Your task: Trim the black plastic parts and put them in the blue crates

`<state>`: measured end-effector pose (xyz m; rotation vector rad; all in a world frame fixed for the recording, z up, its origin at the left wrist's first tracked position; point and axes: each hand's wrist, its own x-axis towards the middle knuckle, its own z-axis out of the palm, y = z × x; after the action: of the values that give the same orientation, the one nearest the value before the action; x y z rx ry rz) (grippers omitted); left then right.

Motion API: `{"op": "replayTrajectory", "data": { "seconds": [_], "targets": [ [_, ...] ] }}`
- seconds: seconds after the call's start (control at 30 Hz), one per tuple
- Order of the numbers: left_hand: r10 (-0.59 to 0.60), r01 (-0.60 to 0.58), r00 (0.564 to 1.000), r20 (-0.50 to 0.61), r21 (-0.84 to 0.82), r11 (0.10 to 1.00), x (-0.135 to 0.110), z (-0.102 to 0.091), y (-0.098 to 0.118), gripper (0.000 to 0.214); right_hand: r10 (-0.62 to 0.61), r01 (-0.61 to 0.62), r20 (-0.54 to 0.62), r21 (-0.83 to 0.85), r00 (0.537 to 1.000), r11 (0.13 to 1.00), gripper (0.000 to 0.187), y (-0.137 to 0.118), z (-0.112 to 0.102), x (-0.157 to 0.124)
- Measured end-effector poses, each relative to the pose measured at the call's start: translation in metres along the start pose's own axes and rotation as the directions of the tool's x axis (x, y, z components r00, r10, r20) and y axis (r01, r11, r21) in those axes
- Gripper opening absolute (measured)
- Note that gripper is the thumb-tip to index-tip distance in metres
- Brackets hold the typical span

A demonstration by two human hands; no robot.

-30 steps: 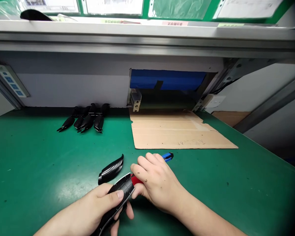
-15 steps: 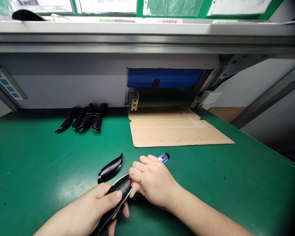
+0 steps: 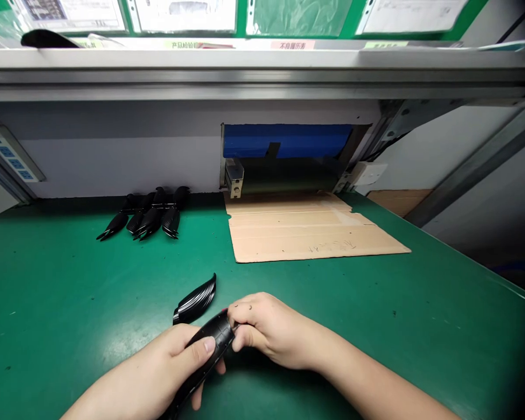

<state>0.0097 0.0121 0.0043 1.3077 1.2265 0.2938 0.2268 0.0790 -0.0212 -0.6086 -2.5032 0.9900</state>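
My left hand [image 3: 186,356] is closed around a long, curved black plastic part [image 3: 222,332], with the thumb pressed on its upper face. The lower end of this part runs out of view at the bottom edge. At its upper end is my right hand [image 3: 266,329], fingers curled and thumb bent in close to the part's tip. The blue utility knife in that hand is now hidden behind the fingers; only a thin dark bit shows by the thumb. Just beyond my left hand, a ribbed black leaf-shaped piece [image 3: 196,300] lies on the green table.
Several ribbed black pieces [image 3: 151,217] lie bunched near the back panel. A flat cardboard sheet [image 3: 284,236] extends from below a blue-flapped opening [image 3: 289,140]. A metal-edged shelf [image 3: 245,76] crosses above the table [image 3: 61,280]. A power strip [image 3: 13,154] is at left.
My right hand has turned, and the knife's blue handle end no longer shows beyond it. The black part has tilted in my left hand, hiding its pale edge. The camera view has shifted slightly.
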Motion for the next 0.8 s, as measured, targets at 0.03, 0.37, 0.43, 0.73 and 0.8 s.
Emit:
{"op": "replayTrajectory", "data": {
  "seconds": [0.03, 0.37, 0.43, 0.73, 0.8],
  "targets": [
    [-0.005, 0.005, 1.000, -0.008, 0.007, 1.000, 0.000, 0.000, 0.001, 0.053, 0.008, -0.009, 0.007, 0.125, 1.000, 0.992, 0.059, -0.003, -0.004, -0.001],
    [0.197, -0.184, 0.980, -0.025, -0.485, 0.855, 0.015, 0.006, -0.015, 0.040, -0.253, 0.196, -0.218, -0.252, 0.943, 0.948, 0.040, 0.000, 0.022, -0.001],
    [0.200, -0.191, 0.979, -0.037, -0.500, 0.845, 0.016, 0.007, -0.016, 0.039, -0.276, 0.207, -0.219, -0.292, 0.936, 0.934, 0.041, 0.002, 0.024, -0.001],
    [0.205, -0.258, 0.961, -0.185, -0.336, 0.906, 0.015, 0.003, -0.008, 0.042, -0.054, -0.088, -0.321, -0.410, 0.946, 0.908, 0.045, -0.001, 0.000, -0.002],
    [0.193, -0.247, 0.962, -0.195, -0.306, 0.919, 0.014, 0.003, -0.006, 0.042, -0.016, -0.144, -0.294, -0.513, 0.956, 0.846, 0.047, -0.002, 0.001, -0.001]
  ]
}}
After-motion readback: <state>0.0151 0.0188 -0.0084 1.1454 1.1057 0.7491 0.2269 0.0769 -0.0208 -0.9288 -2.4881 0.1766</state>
